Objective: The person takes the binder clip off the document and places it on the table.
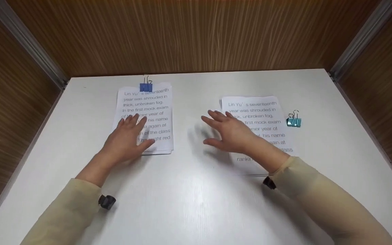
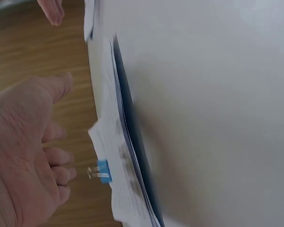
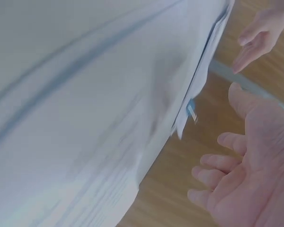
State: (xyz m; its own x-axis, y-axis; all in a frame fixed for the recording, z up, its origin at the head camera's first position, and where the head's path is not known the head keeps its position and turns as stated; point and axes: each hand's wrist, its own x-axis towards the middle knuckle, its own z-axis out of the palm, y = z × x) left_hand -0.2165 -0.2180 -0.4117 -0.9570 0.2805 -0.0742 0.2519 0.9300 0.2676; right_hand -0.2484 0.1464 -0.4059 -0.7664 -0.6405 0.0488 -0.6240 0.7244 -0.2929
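Over the left stack of printed paper (image 1: 162, 112) my left hand (image 1: 123, 139) hovers with fingers spread, holding nothing. A blue binder clip (image 1: 146, 87) is clamped on that stack's top edge, its wire handles upright; the left wrist view also shows this clip (image 2: 103, 171). Above the left side of the right paper stack (image 1: 254, 105) is my right hand (image 1: 233, 134), fingers extended and apart from the sheets. A teal binder clip (image 1: 294, 122) lies on the table just right of that stack, gripping no paper. The right wrist view shows the right palm (image 3: 260, 165) with nothing in it.
Both stacks rest on a white table (image 1: 182, 204). A brown wood-grain panel (image 1: 196, 37) rises behind it, with similar panels at both sides. Black wrist mounts (image 1: 107, 202) sit at the sleeve cuffs.
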